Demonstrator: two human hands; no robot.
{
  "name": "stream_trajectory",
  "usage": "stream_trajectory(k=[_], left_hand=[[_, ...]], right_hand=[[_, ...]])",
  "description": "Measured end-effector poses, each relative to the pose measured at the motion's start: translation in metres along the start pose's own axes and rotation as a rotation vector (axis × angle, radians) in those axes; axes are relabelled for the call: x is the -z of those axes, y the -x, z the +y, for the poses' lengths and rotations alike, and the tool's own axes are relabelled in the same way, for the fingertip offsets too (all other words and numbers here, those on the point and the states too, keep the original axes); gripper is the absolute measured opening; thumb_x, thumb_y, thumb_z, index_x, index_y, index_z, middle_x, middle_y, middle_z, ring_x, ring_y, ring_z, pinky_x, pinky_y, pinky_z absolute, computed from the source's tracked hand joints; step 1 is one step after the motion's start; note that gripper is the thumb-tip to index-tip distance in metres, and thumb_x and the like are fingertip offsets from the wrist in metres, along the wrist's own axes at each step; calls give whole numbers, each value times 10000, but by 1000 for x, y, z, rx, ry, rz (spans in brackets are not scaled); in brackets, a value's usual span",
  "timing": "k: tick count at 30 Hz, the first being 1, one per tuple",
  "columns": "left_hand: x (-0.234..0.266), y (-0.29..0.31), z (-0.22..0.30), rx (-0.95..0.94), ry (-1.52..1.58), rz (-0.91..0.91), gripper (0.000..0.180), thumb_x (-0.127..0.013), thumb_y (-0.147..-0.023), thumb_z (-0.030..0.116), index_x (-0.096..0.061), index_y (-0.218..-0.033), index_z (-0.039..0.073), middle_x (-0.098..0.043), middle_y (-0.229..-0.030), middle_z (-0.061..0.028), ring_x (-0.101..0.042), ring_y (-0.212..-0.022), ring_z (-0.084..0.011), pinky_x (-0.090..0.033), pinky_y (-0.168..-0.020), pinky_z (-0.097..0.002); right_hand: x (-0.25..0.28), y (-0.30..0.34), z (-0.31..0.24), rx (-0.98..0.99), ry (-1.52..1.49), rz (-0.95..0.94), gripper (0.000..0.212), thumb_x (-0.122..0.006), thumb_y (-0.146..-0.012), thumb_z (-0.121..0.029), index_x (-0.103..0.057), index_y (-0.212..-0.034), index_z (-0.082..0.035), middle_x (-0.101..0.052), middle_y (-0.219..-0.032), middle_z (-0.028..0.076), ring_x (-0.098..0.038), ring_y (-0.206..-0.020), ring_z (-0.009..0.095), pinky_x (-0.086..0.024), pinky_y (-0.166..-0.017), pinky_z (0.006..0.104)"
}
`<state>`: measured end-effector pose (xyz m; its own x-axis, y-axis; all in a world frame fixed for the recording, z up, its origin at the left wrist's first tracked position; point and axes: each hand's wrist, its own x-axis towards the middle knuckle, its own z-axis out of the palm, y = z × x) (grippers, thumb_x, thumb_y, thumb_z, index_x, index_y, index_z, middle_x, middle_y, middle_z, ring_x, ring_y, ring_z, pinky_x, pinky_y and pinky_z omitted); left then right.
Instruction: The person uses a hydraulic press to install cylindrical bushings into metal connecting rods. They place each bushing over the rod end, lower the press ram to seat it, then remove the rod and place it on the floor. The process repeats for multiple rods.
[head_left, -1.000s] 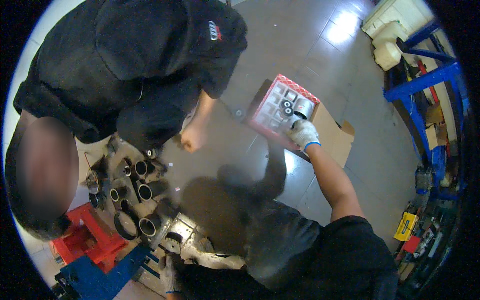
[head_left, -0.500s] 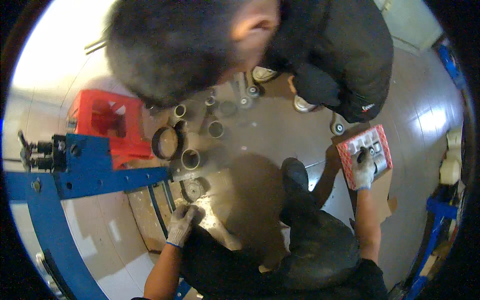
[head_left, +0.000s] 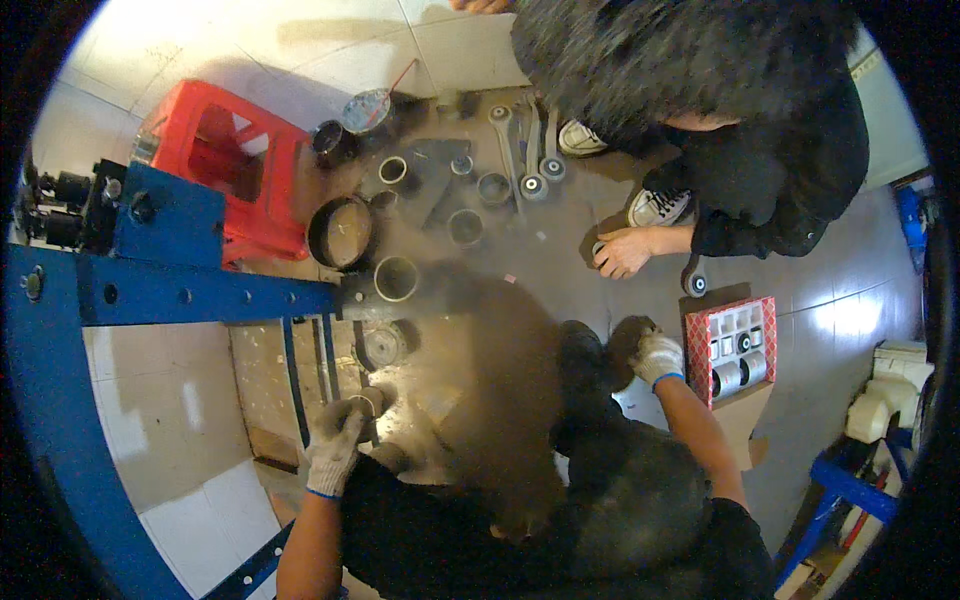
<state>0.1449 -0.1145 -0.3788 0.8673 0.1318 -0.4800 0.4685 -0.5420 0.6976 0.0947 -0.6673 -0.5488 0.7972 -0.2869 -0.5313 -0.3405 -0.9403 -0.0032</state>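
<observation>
In the head view, the person's left hand (head_left: 337, 440), in a knitted white glove with a blue edge, lies between 7 and 8 o'clock. Thumb and fingers are bent beside a small metal ring (head_left: 367, 401); I cannot tell if the grip is pressed on it or only near it. The ring is at about 1 o'clock from this hand, and a round metal disc (head_left: 382, 346) sits beyond it.

The right hand (head_left: 659, 356), gloved in the same way, is between 3 and 4 o'clock. Its fingers are curled, but I cannot tell if the grip contains something. A red-patterned box (head_left: 697, 358) stands near, at 3 o'clock from this hand, with grey cylindrical bushings (head_left: 727, 377) in its compartments.

Toward 10 o'clock there are a red plastic stool (head_left: 277, 185) and a wide dark ring (head_left: 317, 234). A blue steel frame (head_left: 210, 290) occupies 9 o'clock. Near 12 o'clock, control arms (head_left: 506, 150) lie on the floor; at 1 o'clock a co-worker's hand (head_left: 628, 250) reaches low.
</observation>
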Motion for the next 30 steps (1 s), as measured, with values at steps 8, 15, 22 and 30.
stream_trajectory(k=[8, 15, 22, 30], left_hand=[[21, 40, 10, -20, -82, 118, 305, -599, -983, 270, -670, -1055, -18, -710, -892, -131, -697, -776, -176, -554, -698, -312], [46, 66, -14, 244, 145, 181, 298, -592, -980, 289, -681, -1003, 6, -698, -906, -116, -655, -794, -181, -523, -724, -299], [52, 103, -44, 196, 12, 342, 262, -613, -964, 249, -654, -1038, 1, -661, -991, -120, -645, -863, -200, -530, -740, -316], [47, 116, -38, 68, -177, 305, 261, -602, -993, 232, -643, -1117, 5, -655, -1045, -104, -642, -912, -214, -545, -831, -322]], right_hand=[[56, -70, -117, 237, -136, 178, 518, -635, -853, -494, -676, -1113, -47, -719, -916, 192, -697, -822, 378, -572, -756, 479], [93, -147, -189, 236, -273, 66, 580, -645, -847, -525, -633, -1224, -83, -713, -1074, 187, -681, -998, 389, -550, -854, 489], [115, -201, -242, 119, -513, 149, 654, -649, -821, -577, -655, -1149, -11, -676, -1138, 266, -648, -1088, 405, -529, -920, 476], [65, -260, -216, 210, -551, -109, 518, -505, -929, -497, -668, -1155, -61, -664, -1186, 245, -634, -1107, 407, -507, -905, 476]])
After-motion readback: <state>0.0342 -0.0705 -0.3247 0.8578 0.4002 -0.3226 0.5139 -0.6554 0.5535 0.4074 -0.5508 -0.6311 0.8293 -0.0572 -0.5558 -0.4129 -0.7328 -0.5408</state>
